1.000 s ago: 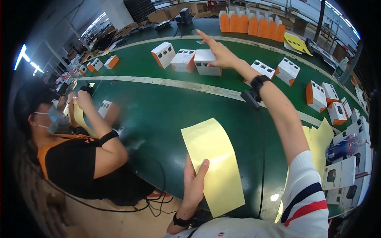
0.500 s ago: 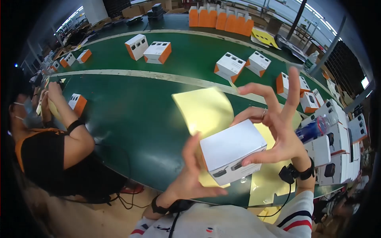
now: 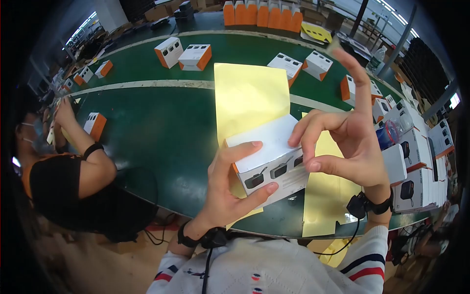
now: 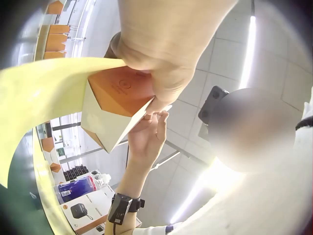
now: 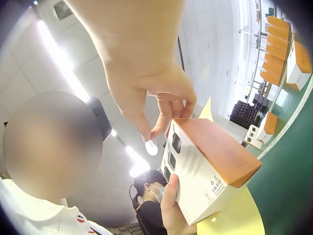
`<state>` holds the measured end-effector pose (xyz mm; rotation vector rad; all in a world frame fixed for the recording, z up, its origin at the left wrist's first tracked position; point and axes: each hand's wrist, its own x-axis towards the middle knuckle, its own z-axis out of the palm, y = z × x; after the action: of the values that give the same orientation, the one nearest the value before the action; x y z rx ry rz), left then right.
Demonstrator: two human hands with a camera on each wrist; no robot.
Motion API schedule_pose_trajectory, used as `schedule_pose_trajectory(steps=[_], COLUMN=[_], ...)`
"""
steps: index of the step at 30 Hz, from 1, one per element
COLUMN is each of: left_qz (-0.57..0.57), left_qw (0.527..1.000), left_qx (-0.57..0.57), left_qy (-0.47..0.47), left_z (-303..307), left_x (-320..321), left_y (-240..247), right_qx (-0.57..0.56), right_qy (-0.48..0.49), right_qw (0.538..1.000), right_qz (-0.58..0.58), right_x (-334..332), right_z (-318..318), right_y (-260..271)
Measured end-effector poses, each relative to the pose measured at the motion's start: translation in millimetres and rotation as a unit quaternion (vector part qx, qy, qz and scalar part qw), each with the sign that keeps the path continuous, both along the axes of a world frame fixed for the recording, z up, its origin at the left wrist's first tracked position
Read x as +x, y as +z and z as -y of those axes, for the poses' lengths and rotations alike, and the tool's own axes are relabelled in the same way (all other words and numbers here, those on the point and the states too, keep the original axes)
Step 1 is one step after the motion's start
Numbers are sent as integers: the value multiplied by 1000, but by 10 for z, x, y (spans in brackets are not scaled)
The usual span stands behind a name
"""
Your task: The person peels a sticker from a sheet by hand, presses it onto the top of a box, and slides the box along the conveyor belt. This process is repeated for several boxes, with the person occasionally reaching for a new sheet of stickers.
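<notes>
Grips a white-and-orange box [image 3: 275, 157] with the left hand [image 3: 225, 183], pressing one digit to the plain white face and another to the printed face. Holds the box tilted, right of the left palm and just left of the right hand [image 3: 350, 142]. Has a yellow sheet [image 3: 252, 95] behind the box, meeting the left hand. Pinches a small white piece [image 5: 151, 148] between right thumb and fingertip, near the box's corner; cannot tell touching from just apart there. Raises another right finger, with a blurred pale bit [image 3: 334, 46] at the tip. Has more yellow sheets [image 3: 328, 208] below the right hand on the green table [image 3: 156, 122], with a blue-labelled bottle [image 4: 76, 188] and stacked white boxes [image 3: 416, 191] to the right of that hand. Has paired boxes [image 3: 195, 58] well beyond the left hand, and a person in black [image 3: 63, 181] far left of it.
</notes>
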<state>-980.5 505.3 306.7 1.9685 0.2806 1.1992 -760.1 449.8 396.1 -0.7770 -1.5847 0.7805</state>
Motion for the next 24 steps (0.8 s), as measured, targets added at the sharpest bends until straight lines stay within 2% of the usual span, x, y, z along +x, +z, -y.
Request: schedule_pose_trajectory(steps=[4, 11, 19, 24], left_qz=[-9, -38, -58, -60], left_qw=[1000, 999, 998, 997], left_qx=[4, 19, -11, -48], left_qy=[-4, 11, 11, -8], left_z=[-38, -105, -162, -204], left_x=[-82, -236, -386, -480], left_y=[48, 103, 128, 154], right_qx=[-12, -40, -92, -115], right_qy=[31, 27, 26, 62], right_qw=[999, 997, 995, 991], right_qz=[31, 54, 18, -2], right_x=[-46, -191, -378, -407], right_z=[-57, -162, -246, -331], right_y=[30, 94, 150, 121])
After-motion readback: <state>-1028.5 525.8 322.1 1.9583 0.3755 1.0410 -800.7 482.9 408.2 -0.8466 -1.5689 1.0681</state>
